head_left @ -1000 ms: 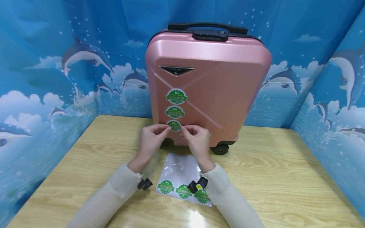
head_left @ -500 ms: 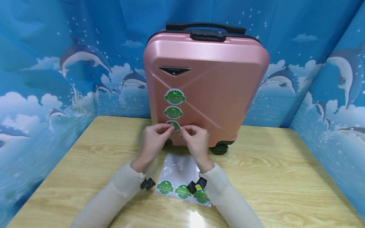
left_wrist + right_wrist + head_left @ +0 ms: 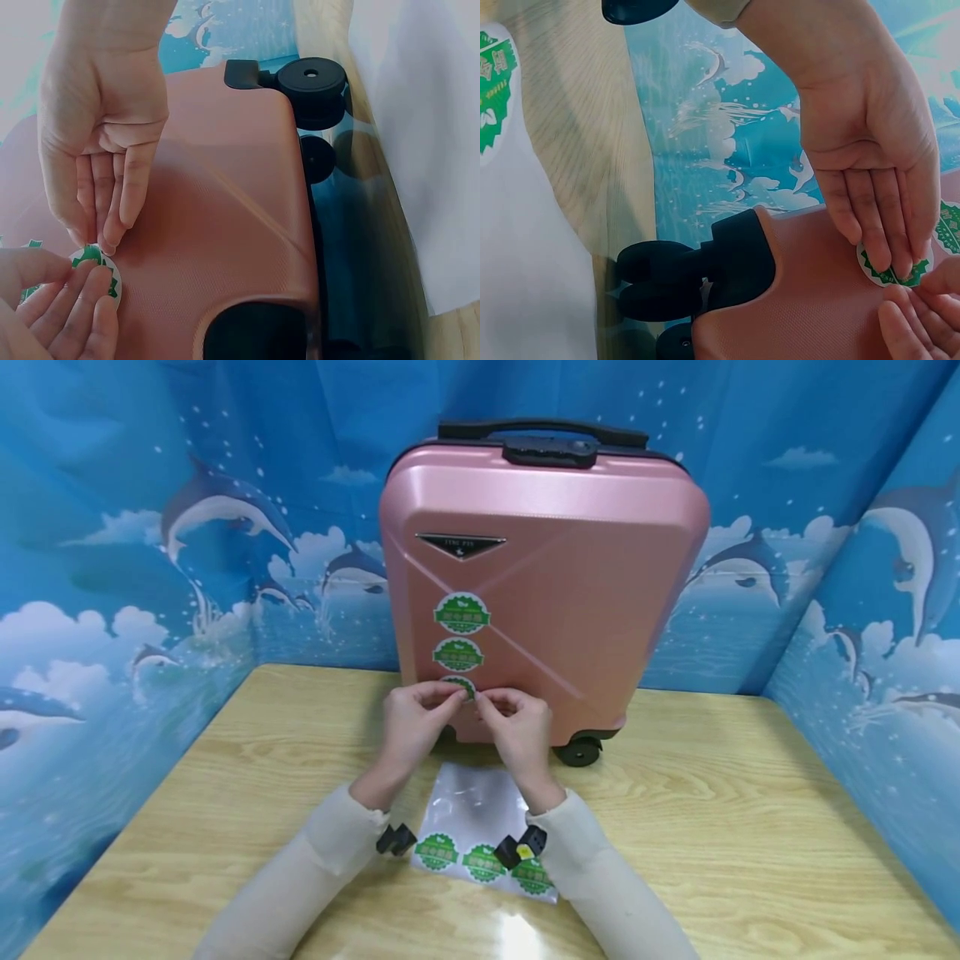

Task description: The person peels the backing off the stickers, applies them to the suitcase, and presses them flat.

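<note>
A pink hard-shell suitcase (image 3: 577,602) stands upright on the table. Two round green-and-white stickers, an upper one (image 3: 462,613) and one below it (image 3: 458,654), lie flat on its front. Beneath them is a third sticker (image 3: 455,680), partly covered by fingers. My left hand (image 3: 412,718) reaches across it, thumb and index fingertips pinched together on it. At its right edge my right hand (image 3: 519,727) pinches with thumb and index finger. Both wrist views show the fingertips of the two hands close together over this sticker (image 3: 114,289); their exact contact is partly hidden.
A sticker sheet (image 3: 480,802) lies on the wooden table (image 3: 720,827) between the forearms, with a row of stickers along its near edge. Black wheels (image 3: 579,752) support the suitcase. A blue dolphin-print curtain (image 3: 315,468) surrounds the table at the back and sides.
My left hand has slid a little to the right over the lowest sticker, covering more of it and nearing the right fingertips. The right hand stays nearly in place.
</note>
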`<state>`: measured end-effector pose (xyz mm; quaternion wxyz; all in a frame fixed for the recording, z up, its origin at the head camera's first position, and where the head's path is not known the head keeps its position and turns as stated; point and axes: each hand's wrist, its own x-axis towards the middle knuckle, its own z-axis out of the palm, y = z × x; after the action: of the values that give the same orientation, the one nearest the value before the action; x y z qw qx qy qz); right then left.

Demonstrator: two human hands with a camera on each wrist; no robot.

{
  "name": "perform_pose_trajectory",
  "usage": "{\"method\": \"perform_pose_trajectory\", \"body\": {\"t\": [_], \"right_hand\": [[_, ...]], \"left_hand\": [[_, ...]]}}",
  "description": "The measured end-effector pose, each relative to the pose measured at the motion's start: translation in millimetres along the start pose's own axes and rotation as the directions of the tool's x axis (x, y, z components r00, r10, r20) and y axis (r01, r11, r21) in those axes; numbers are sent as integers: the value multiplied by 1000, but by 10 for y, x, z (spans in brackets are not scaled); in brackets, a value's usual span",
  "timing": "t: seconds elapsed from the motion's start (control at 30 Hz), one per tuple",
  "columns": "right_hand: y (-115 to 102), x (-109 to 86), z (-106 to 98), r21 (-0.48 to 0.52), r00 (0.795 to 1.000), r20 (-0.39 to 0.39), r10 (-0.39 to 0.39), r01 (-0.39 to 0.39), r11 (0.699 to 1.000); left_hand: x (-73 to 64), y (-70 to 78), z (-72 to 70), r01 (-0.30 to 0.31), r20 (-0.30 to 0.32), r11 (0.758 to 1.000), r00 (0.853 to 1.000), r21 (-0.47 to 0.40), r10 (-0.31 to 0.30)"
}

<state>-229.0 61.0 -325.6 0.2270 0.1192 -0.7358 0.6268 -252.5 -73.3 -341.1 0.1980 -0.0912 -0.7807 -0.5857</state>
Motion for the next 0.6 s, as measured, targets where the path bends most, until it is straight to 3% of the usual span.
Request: {"method": "perform_pose_trajectory", "body": {"t": [0.6], "right_hand": [[10, -15, -26, 60, 999, 47, -15, 13, 998]], "left_hand": [[-6, 33, 19, 14, 26, 999, 1000, -47, -13]]}}
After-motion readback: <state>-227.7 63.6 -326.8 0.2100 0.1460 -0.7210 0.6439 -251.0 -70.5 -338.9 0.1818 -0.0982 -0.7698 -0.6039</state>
